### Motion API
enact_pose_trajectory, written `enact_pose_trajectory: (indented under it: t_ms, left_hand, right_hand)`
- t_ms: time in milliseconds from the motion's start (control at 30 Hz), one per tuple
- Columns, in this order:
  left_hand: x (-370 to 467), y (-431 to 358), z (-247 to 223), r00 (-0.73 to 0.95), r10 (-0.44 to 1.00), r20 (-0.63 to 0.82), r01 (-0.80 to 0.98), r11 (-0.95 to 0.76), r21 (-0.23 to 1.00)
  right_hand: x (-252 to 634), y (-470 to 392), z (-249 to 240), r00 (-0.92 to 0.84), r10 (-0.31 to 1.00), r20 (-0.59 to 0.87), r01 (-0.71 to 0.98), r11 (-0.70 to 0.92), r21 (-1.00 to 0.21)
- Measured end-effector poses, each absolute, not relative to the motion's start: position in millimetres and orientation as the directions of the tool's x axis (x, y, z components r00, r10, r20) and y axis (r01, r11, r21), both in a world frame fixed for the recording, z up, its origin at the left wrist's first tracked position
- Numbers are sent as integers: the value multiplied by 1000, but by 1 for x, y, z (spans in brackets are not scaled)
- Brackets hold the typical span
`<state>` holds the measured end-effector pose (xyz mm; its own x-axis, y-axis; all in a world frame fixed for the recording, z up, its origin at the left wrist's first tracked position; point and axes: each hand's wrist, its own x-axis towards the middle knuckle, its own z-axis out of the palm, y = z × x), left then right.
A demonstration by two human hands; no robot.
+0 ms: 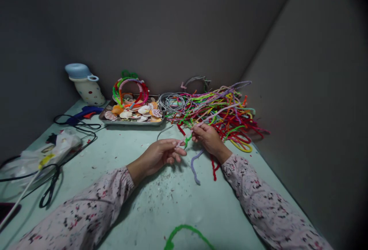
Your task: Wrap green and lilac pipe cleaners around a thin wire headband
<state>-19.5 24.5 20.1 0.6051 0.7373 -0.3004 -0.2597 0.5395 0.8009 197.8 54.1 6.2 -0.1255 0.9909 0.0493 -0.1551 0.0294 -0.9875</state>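
In the middle of the view, my left hand (166, 152) pinches the end of a pale pink fuzzy stem between thumb and fingers. My right hand (208, 138) is closed on the same pink stem (220, 112), whose long free part runs up to the right over the heap. Between the hands a short green piece (187, 140) is twisted with the pink. Beneath my right hand lie a lilac stem (194, 169) and the ends of a red stem (213, 167) on the table.
Behind the right hand is a heap of coloured stems (230, 117). Grey wire coils (174, 102) sit beside a metal tray (135, 123) of shells with fuzzy rings. A bottle (87, 85), black cables (48, 192) and a plastic bag (61, 144) are left; a green stem (186, 227) lies near.
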Motion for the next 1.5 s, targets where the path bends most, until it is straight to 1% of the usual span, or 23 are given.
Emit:
enact_pose_trajectory:
  t_ms: [200, 267, 367, 433, 500, 533, 567, 633, 700, 767, 800, 867, 1100, 1167, 1233, 1333, 1367, 1433, 1500]
  left_hand:
    - [-16, 21, 25, 630, 712, -310, -151, 504, 850]
    - [-15, 22, 27, 624, 717, -311, -90, 461, 883]
    - [-14, 22, 25, 579, 770, -269, 45, 300, 953]
    - [-13, 22, 22, 511, 840, -180, 126, 134, 983]
    - [-11, 21, 20, 442, 893, -81, 154, 13, 988]
    - [-11, 20, 19, 441, 893, -84, 131, 28, 991]
    - [-11, 20, 19, 459, 880, -119, 87, 89, 992]
    - [-12, 20, 20, 525, 819, -231, -21, 284, 959]
    - [-15, 21, 22, 597, 730, -333, -112, 487, 866]
    - [-18, 22, 24, 642, 659, -393, -150, 610, 778]
    - [-19, 23, 24, 652, 640, -407, -157, 639, 753]
    - [-20, 23, 25, 658, 632, -410, -164, 651, 741]
    - [-19, 21, 24, 652, 660, -374, -135, 587, 799]
    - [-18, 21, 24, 649, 674, -352, -103, 536, 838]
    - [-17, 21, 24, 629, 719, -297, -66, 429, 901]
    - [-16, 19, 26, 545, 822, -167, 73, 153, 986]
    - [-15, 18, 28, 516, 850, -110, 148, 38, 988]
    - [-15, 16, 30, 469, 883, 8, 294, -165, 941]
    - [-15, 14, 32, 451, 889, 83, 389, -280, 878]
  right_hand:
    - [200, 54, 5, -142, 988, 57, -125, 39, -991]
    - [200, 54, 5, -149, 986, 70, -120, 52, -991]
    - [199, 53, 6, -142, 986, 84, -105, 70, -992]
    - [199, 52, 6, -129, 988, 84, -102, 71, -992]
    - [199, 53, 6, -124, 989, 83, -99, 71, -993]
    - [199, 53, 6, -125, 989, 83, -96, 71, -993]
    - [200, 53, 6, -126, 989, 84, -94, 73, -993]
    - [201, 53, 5, -127, 988, 84, -104, 71, -992]
    - [201, 54, 5, -132, 988, 82, -126, 65, -990]
    - [201, 53, 5, -137, 987, 81, -144, 62, -988]
    - [201, 53, 5, -134, 988, 81, -149, 61, -987]
    - [201, 53, 5, -120, 989, 83, -155, 64, -986]
    - [202, 54, 4, -112, 990, 86, -139, 70, -988]
    - [202, 54, 4, -105, 990, 90, -135, 75, -988]
    - [203, 55, 3, -97, 991, 89, -131, 76, -989]
    - [203, 56, 2, -83, 993, 83, -117, 73, -990]
    - [203, 56, 2, -77, 994, 81, -112, 72, -991]
    - [203, 56, 2, -64, 995, 80, -104, 73, -992]
    - [203, 56, 2, -59, 995, 80, -107, 73, -992]
